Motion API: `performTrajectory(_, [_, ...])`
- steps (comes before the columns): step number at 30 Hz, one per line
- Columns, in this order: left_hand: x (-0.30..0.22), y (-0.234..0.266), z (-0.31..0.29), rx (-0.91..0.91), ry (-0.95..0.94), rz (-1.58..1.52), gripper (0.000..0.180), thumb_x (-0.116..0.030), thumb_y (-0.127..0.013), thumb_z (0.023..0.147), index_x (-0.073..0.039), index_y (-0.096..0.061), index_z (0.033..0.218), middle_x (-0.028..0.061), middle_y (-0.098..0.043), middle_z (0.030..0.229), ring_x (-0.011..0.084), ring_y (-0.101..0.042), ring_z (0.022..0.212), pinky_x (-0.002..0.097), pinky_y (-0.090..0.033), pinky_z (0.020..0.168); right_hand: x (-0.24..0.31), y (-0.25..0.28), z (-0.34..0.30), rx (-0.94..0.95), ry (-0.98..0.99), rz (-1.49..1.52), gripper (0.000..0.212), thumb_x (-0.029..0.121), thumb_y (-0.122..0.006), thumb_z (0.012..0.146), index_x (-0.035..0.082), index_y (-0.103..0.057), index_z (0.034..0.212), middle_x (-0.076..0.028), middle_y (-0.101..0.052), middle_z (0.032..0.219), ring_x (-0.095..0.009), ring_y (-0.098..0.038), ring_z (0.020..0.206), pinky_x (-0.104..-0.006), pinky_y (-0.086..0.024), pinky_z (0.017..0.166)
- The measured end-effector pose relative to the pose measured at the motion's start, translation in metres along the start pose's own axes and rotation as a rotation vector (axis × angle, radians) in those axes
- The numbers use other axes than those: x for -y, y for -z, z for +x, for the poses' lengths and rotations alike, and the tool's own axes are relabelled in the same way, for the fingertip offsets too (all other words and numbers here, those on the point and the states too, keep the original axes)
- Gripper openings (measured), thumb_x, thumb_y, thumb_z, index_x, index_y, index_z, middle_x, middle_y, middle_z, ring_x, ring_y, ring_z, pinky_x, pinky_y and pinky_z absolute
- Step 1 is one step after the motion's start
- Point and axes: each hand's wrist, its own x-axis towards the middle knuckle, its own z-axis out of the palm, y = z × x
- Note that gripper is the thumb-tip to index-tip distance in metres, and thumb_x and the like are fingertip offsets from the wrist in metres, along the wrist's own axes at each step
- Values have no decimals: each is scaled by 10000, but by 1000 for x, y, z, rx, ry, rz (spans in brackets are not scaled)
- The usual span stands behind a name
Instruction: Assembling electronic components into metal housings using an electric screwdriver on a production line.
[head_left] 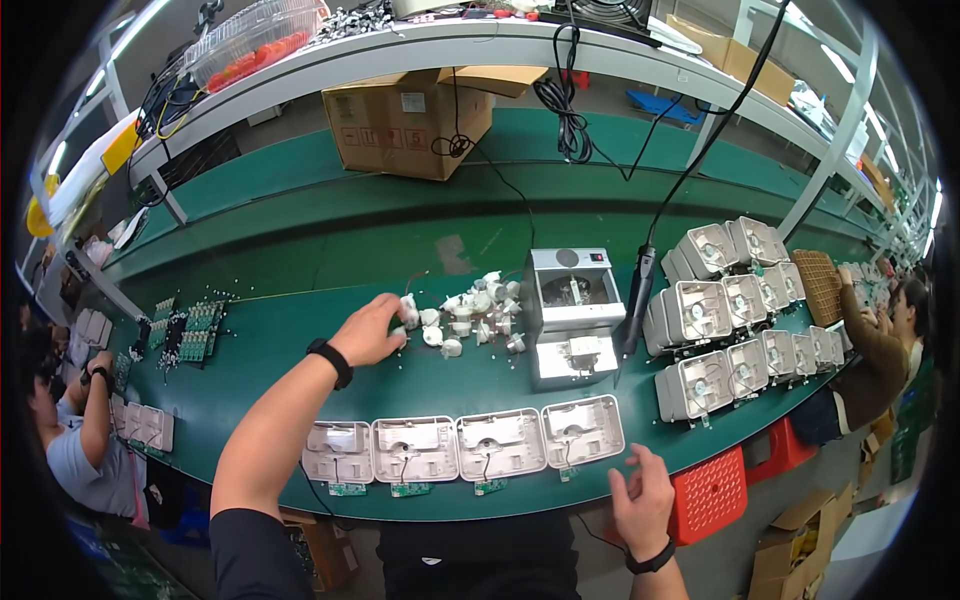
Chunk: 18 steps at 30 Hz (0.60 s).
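Observation:
My left hand (372, 330) reaches over the middle of the bench, its fingertips at a round white part (409, 311) on the left edge of a pile of similar parts (485, 305). Thumb and fingers are apart; no firm grip shows. My right hand (643, 500) hovers by the bench's front edge with fingers spread and nothing in it. Between my arms, several white plastic housings (500, 443) lie in a row, open side up. Small green circuit boards (411, 490) hang from their wires along the near side.
A grey machine (572, 320) stands beyond the row, with a black handheld tool (640, 295) on a cable beside it. Stacked housings (695, 390) fill the right. Circuit boards (202, 330) lie at left. Co-workers sit at both sides; a red stool (710, 495) is right of me.

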Motion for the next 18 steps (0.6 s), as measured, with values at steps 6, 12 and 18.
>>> performTrajectory(6, [-12, 15, -23, -53, 104, 16, 683, -288, -837, 771, -113, -540, 1359, 181, -523, 1369, 378, -568, 1245, 430, -487, 1050, 50, 8, 38, 134, 149, 95, 425, 30, -771, 812, 9, -621, 1209, -100, -668, 971, -145, -565, 603, -285, -475, 553])
performTrajectory(12, [-11, 11, -20, 57, 20, 39, 648, -306, -853, 756, -119, -579, 1313, 176, -537, 1337, 362, -586, 1215, 435, -502, 1028, 123, -48, 117, 297, 658, 51, 337, 159, -765, 860, 41, -634, 1147, -104, -686, 969, -269, -659, 693, -363, -546, 632])
performTrajectory(18, [-4, -15, -24, 11, -109, 82, 479, -262, -810, 808, -109, -617, 1219, 155, -578, 1282, 356, -630, 1126, 446, -528, 957, 112, -186, 174, 312, 748, -242, 279, 184, -687, 894, 51, -608, 1126, -151, -645, 945, -329, -689, 797, -431, -572, 693])
